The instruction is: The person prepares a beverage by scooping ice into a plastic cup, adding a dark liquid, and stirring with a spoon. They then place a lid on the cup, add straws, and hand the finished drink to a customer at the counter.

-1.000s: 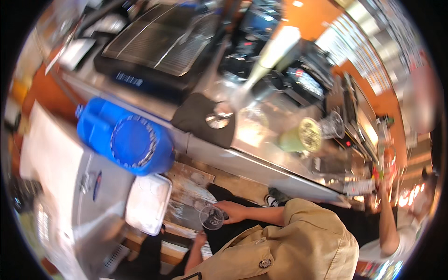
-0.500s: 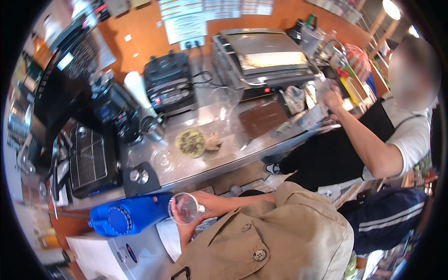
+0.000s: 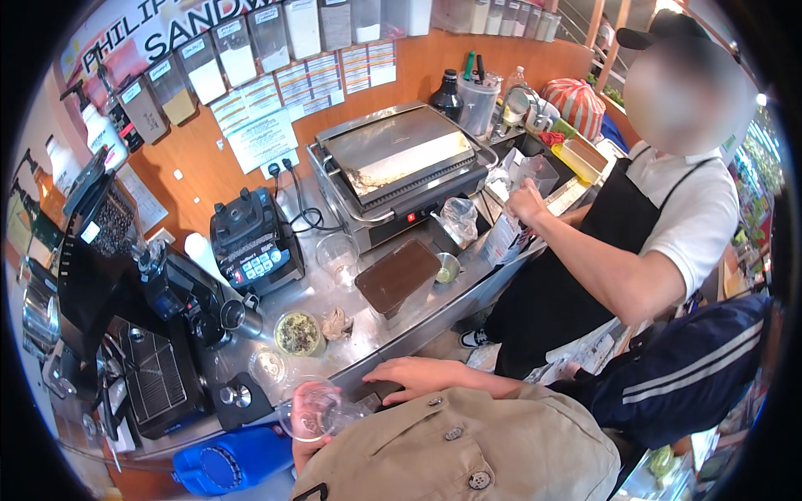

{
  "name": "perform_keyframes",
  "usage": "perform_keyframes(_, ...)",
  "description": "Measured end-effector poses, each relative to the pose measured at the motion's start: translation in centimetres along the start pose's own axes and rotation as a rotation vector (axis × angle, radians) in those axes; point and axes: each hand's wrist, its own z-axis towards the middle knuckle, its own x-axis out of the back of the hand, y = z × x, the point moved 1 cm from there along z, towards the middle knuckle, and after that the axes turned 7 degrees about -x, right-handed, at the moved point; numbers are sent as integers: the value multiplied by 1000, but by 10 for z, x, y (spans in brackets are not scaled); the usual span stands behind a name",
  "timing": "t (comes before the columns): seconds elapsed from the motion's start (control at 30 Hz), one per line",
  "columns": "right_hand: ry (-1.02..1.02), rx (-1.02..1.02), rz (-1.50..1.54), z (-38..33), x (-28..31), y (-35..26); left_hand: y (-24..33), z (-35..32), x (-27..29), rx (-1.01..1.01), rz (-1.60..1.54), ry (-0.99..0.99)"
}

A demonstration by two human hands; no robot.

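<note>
Head view: the clear cup (image 3: 341, 415), seemingly empty, is clasped in the left hand (image 3: 312, 407) near the surface (image 3: 380, 330); the right hand (image 3: 409, 376), fingers loosely spread, is apart from it. Beyond, a green-topped cup (image 3: 300, 334) already stands filled.

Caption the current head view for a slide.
Left hand holding a clear plastic cup, open right hand near the steel counter's edge, blue jug at lower left.

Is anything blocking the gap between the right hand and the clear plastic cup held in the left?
Nothing visible stands between the right hand and the clear plastic cup in the left hand; the filled cup sits farther back on the steel counter.
</note>
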Motion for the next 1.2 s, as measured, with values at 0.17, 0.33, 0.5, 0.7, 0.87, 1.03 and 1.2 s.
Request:
perform_keyframes(0.17,243,-70,25,1,-30,-18,7,18,-2,169,-29,-268)
perform_keyframes(0.33,251,-227,524,-13,-85,-12,3,24,12,207,-25,-409)
perform_keyframes(0.5,543,-716,1695,-70,-209,90,-12,22,9,269,-266,-305)
perform_keyframes(0.7,672,-1403,405,-180,-343,241,-23,26,-14,275,-153,-467)
perform_keyframes(0.87,688,-1403,650,-191,-329,250,-33,32,-52,310,-79,-514)
perform_keyframes(1.03,755,-1305,803,-206,-305,259,-66,40,-105,382,-105,-494)
perform_keyframes(1.2,772,-1254,911,-229,-294,267,-107,43,-171,389,-56,-687)
